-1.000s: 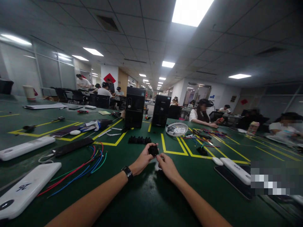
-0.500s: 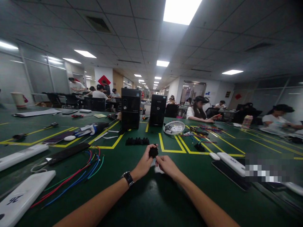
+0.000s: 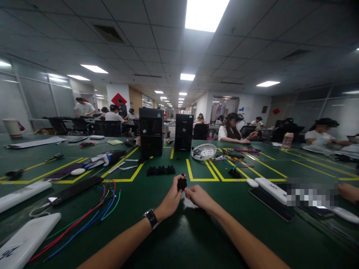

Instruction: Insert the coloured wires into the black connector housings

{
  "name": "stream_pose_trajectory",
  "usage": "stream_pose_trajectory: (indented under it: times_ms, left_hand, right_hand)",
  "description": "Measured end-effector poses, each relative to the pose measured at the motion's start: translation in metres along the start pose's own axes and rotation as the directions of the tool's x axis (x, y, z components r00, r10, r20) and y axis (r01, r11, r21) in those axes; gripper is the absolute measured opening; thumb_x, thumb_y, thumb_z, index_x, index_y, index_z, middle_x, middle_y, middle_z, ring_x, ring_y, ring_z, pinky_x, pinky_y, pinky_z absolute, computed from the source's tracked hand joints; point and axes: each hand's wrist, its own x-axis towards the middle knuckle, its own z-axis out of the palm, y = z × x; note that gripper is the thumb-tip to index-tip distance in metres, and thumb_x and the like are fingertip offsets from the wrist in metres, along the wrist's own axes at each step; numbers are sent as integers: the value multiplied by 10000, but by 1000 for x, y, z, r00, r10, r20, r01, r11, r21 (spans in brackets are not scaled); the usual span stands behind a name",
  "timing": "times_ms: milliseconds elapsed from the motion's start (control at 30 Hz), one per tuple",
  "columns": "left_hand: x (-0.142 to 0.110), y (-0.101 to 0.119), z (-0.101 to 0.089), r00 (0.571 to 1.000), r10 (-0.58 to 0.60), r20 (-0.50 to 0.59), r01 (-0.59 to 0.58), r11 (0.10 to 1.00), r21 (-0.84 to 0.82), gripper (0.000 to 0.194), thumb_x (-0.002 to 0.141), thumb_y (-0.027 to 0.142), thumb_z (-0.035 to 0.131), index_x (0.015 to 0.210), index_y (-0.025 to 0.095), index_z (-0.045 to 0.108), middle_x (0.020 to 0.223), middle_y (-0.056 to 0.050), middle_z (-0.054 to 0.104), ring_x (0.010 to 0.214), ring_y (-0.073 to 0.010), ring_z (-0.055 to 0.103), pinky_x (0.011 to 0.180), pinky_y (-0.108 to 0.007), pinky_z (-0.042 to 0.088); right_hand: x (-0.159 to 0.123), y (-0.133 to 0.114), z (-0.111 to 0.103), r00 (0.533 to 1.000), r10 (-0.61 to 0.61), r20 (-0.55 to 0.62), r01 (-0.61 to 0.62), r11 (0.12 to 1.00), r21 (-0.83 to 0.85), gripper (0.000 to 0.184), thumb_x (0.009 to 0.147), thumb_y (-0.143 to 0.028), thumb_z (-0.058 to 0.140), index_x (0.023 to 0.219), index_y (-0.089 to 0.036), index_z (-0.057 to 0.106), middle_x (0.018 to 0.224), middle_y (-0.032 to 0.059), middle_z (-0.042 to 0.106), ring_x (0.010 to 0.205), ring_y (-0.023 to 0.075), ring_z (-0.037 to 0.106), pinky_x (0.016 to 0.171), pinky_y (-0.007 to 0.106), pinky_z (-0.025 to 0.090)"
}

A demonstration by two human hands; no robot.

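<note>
Between thumb and fingers, my left hand (image 3: pixel 174 191) grips a small black part (image 3: pixel 182 184) with an uneven outline, too dark to name its kind. My right hand (image 3: pixel 197 195) meets it from the right, thumb and index finger pinched at the part's lower edge. Whatever lies in that pinch is too small to make out. Both hands are held over the green table (image 3: pixel 179 243). Just beyond them, a row of similar black parts (image 3: pixel 160 170) stands on the tabletop. A watch is on my left wrist.
Two black computer towers (image 3: pixel 151 130) stand behind the row. A white basket (image 3: pixel 203 151) and loose wires (image 3: pixel 238 157) lie right of them. Coloured wires (image 3: pixel 84 220) and white power banks (image 3: pixel 30 239) are at left; a phone (image 3: pixel 271 203) is at right. Other people sit farther back.
The head view has shifted slightly, so the scene sits a little differently. Both hands keep the black part in nearly the same place. Another person's hand now shows at the right edge.
</note>
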Motion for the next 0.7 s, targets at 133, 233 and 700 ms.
stream_pose_trajectory:
  times_ms: [133,233,700]
  left_hand:
    - [-2,1,1,1000,26,1,-26,1000,-10,461,801,96,413,1243,204,336,1373,-106,377,1300,-197,334,1120,-390,168]
    - [-4,1,4,1000,5,-25,-5,1000,-29,453,801,115,440,1236,214,365,1367,-99,383,1302,-216,326,1118,-398,162]
    - [6,6,-3,911,-340,-234,151,803,-577,500,820,540,479,1177,190,468,914,-77,644,799,-212,645,720,-353,505]
  right_hand:
    - [0,0,2,999,30,-12,-30,999,-24,344,869,-321,408,574,-162,485,388,-78,328,363,60,285,437,214,189]
    - [0,2,5,1000,18,-21,-18,1000,-24,361,888,-319,388,580,-158,484,409,-67,364,381,60,307,449,213,208]
    - [-3,-4,2,979,-84,186,21,947,320,388,884,-471,395,650,-177,490,397,-92,336,312,51,228,340,191,146]
